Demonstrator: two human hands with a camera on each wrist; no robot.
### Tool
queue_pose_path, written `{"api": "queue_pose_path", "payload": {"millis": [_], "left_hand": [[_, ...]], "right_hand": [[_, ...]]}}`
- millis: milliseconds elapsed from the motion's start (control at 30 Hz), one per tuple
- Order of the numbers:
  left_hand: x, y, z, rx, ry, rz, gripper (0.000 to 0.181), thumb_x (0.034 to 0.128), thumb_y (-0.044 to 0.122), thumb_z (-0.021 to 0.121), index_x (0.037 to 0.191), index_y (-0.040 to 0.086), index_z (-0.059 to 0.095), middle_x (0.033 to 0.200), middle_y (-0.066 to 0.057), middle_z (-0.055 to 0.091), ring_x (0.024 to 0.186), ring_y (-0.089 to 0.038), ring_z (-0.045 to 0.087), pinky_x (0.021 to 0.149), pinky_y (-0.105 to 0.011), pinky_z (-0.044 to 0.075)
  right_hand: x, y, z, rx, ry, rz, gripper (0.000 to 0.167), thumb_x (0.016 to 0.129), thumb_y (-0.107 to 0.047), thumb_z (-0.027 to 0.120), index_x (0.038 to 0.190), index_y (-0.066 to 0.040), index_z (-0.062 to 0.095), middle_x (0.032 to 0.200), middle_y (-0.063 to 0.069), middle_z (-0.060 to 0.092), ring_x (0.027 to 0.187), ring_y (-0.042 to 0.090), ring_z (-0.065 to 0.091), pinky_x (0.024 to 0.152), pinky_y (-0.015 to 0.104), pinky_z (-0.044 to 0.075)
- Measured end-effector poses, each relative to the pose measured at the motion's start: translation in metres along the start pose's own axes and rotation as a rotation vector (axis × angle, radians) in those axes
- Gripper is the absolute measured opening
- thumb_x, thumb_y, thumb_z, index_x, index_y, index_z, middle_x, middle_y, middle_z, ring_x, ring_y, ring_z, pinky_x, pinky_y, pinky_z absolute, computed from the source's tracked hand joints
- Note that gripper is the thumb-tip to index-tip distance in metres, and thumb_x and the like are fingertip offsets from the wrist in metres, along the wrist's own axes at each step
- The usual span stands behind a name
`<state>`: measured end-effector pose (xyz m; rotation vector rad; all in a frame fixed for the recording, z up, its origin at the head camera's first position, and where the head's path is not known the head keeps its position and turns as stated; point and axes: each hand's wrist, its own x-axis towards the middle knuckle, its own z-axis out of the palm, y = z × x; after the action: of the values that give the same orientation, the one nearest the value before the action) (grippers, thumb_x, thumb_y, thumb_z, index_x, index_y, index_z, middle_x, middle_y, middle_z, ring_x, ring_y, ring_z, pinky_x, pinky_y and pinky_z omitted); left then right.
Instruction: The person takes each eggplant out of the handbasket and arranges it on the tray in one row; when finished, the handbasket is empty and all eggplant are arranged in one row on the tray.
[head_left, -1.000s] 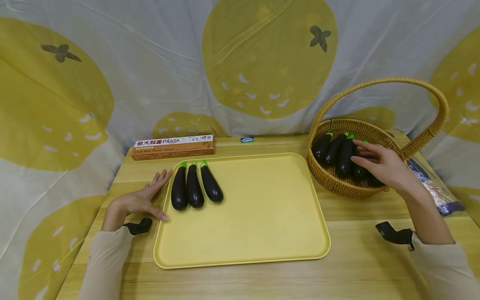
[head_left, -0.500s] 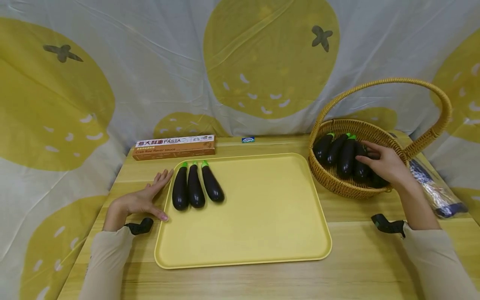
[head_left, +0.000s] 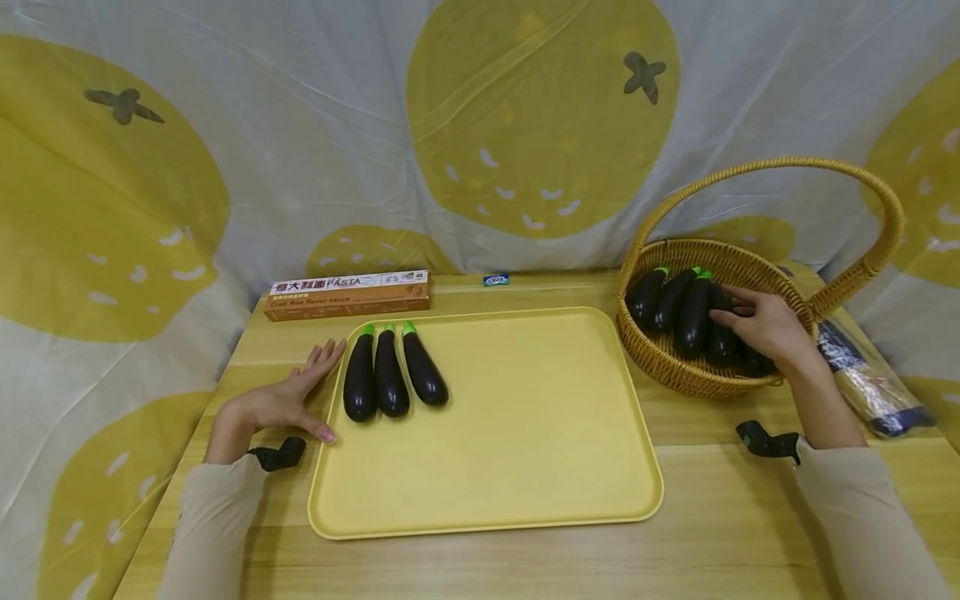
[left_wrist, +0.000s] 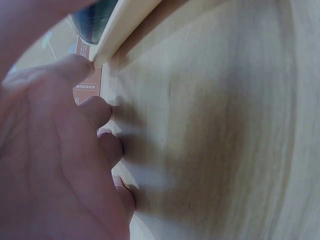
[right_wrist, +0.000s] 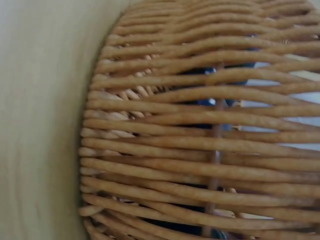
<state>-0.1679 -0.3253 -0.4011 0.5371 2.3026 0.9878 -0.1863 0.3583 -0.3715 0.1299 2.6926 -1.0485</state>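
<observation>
Three dark eggplants with green tops lie side by side at the left end of a yellow tray. At that tray's left edge rests my left hand, fingers spread and thumb on the rim; its fingertips meet the wood in the left wrist view. My right hand reaches into a wicker basket, thumb and fingers about the upper part of an eggplant. Several other eggplants lie beside it. Woven basket wall fills the right wrist view, hiding the right fingers there.
A pasta box lies behind the tray's left end, with a small blue packet to its right. The basket's tall handle arches over it. A clear plastic package lies right of the basket. Patterned cloth hangs behind.
My right hand has settled lower around the eggplant in the basket, and its forearm has shifted slightly left. My left hand and the eggplants on the tray stay in place.
</observation>
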Motion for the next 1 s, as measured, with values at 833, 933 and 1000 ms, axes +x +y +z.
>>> {"api": "queue_pose_path", "payload": {"millis": [833,933,1000], "left_hand": [[-0.002,0.0,0.001,-0.011,0.0,-0.005,0.143,0.0718,0.021,0.095,0.166,0.007,-0.011,0.165,-0.028,-0.031,0.148,-0.052,-0.036,0.112,-0.079,-0.022],[-0.001,0.0,0.0,-0.011,-0.001,-0.01,0.143,0.0722,0.022,0.095,0.166,0.007,-0.012,0.166,-0.027,-0.031,0.149,-0.052,-0.036,0.112,-0.079,-0.022],[-0.001,0.0,0.0,-0.009,0.0,-0.013,0.143,0.0722,0.022,0.095,0.166,0.007,-0.012,0.166,-0.026,-0.031,0.149,-0.051,-0.036,0.112,-0.079,-0.021]], "right_hand": [[0.004,-0.011,0.022,-0.118,0.122,-0.083,0.087,0.1,-0.053,0.063,0.157,0.006,0.035,0.132,0.041,0.059,0.117,0.05,0.061,0.088,0.059,0.057],[0.006,-0.018,0.023,-0.172,0.082,-0.075,0.092,0.098,-0.053,0.065,0.158,0.008,0.032,0.134,0.042,0.057,0.118,0.052,0.061,0.089,0.06,0.056],[0.009,-0.023,0.024,-0.196,0.046,-0.071,0.094,0.097,-0.052,0.067,0.158,0.01,0.029,0.137,0.042,0.054,0.12,0.052,0.059,0.091,0.06,0.055]]}}
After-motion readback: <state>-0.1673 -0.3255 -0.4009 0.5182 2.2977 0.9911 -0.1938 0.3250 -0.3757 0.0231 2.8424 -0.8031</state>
